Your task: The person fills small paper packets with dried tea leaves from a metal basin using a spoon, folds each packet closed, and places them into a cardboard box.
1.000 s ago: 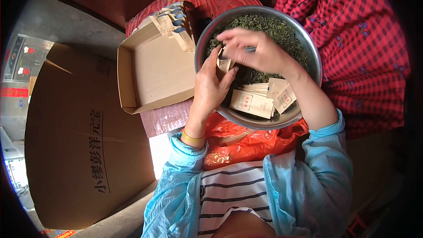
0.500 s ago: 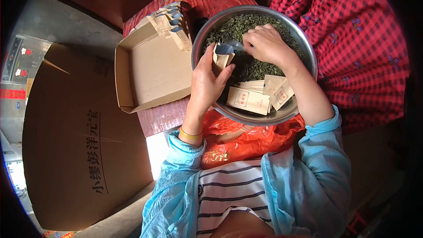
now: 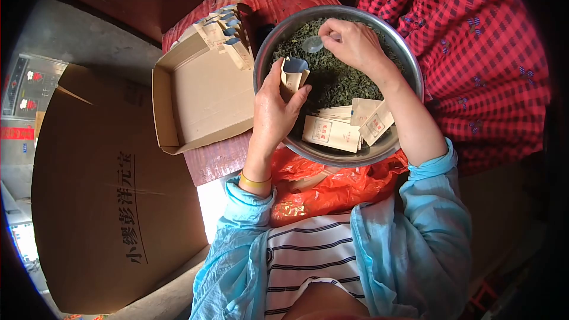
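My left hand (image 3: pixel 277 102) is wrapped round a small paper packet (image 3: pixel 293 76), its mouth open at the top with a silvery lining showing. The packet is upright over the left side of a metal basin (image 3: pixel 261 53). In my right hand (image 3: pixel 355 47) I pinch a small clear plastic scoop (image 3: pixel 313 44), held just above the dark green dried leaves (image 3: pixel 341 86) that look like tea. A stack of flat paper packets (image 3: pixel 332 132) rests on the leaves at the basin's near side, with two more packets (image 3: pixel 377 123) lying askew beside it.
Left of the basin sits a shallow cardboard tray (image 3: pixel 207 92), with several open-topped packets (image 3: pixel 228 35) standing at its far right corner. A red plastic bag (image 3: pixel 338 186) lies in front of the basin. Red checked cloth (image 3: pixel 462 65) hangs at the right; a large cardboard box (image 3: pixel 112 195) stands left.
My right hand has moved slightly left and up, and the scoop now shows more plainly above the leaves. My left hand keeps its hold on the packet; the whole view has shifted a little.
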`<state>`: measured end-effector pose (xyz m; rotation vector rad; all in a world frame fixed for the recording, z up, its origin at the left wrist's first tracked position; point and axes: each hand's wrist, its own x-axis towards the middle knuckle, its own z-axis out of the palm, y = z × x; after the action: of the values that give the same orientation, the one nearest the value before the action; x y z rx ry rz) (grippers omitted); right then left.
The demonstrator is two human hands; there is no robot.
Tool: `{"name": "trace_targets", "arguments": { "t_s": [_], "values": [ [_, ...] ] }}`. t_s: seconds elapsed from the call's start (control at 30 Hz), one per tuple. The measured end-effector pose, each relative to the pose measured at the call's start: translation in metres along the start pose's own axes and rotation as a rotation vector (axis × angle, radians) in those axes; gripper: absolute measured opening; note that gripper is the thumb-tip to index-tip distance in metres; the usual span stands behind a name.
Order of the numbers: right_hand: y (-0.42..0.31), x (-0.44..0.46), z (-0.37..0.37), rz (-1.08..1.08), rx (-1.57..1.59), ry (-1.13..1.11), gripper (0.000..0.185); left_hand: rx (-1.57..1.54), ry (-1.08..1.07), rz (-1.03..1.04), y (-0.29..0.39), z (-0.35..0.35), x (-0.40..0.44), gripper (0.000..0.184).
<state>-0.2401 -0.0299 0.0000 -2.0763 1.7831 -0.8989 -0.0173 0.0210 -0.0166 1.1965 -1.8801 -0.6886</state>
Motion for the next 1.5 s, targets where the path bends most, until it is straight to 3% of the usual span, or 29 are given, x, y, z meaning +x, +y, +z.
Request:
{"name": "trace_targets", "arguments": {
  "t_s": [0.1,0.17,0.27,0.37,0.43,0.63,0.8,0.9,0.97,1.0,1.07,1.13,1.23,1.37,1.5],
  "values": [
    [0.005,0.005,0.012,-0.121,0.103,0.172,0.013,-0.027,-0.002,-0.031,0.000,0.000,-0.001,0.056],
    [0.008,0.008,0.016,-0.311,-0.088,0.310,0.012,-0.021,0.005,-0.009,-0.002,0.000,0.000,0.056],
    [0.008,0.009,0.029,-0.363,-0.108,0.187,0.012,-0.050,-0.044,-0.066,-0.001,-0.002,0.000,0.068],
    [-0.001,0.004,0.032,-0.301,0.015,0.071,0.015,-0.002,0.015,0.009,-0.005,0.001,-0.001,0.056],
    [-0.004,0.003,0.031,-0.169,0.143,-0.029,0.028,-0.015,0.006,-0.017,-0.002,0.000,-0.001,0.057],
    [0.008,0.008,0.018,0.026,0.184,-0.096,0.034,-0.015,-0.038,-0.046,-0.001,-0.001,0.000,0.068],
    [0.013,0.017,0.004,-0.002,0.405,0.145,0.040,-0.009,-0.042,-0.030,0.000,-0.002,0.001,0.068],
    [0.006,0.016,-0.008,0.022,0.574,0.230,0.040,-0.012,-0.093,-0.143,0.005,-0.003,0.002,0.068],
    [-0.005,0.012,-0.011,-0.034,0.631,0.274,0.040,0.090,-0.012,0.022,-0.005,0.001,0.001,0.064],
    [-0.013,0.008,-0.012,-0.085,0.619,0.287,0.039,0.094,-0.013,0.020,0.000,-0.001,0.002,0.064],
    [-0.024,-0.001,-0.008,-0.205,0.558,0.294,0.035,0.074,-0.108,-0.172,0.012,-0.006,0.002,0.066],
    [-0.031,-0.003,-0.008,-0.533,0.240,0.422,0.027,0.066,-0.089,-0.141,0.009,-0.005,0.002,0.068],
    [-0.040,-0.008,-0.012,-0.745,0.104,0.480,0.013,0.039,-0.050,-0.071,0.003,-0.002,0.001,0.070],
    [-0.041,-0.008,-0.021,-0.767,0.065,0.560,0.010,0.052,-0.062,-0.112,0.006,-0.003,0.001,0.069],
    [-0.022,0.003,-0.009,-0.609,-0.040,0.556,0.013,0.003,-0.028,-0.037,0.001,-0.001,0.001,0.068]
  ]
}}
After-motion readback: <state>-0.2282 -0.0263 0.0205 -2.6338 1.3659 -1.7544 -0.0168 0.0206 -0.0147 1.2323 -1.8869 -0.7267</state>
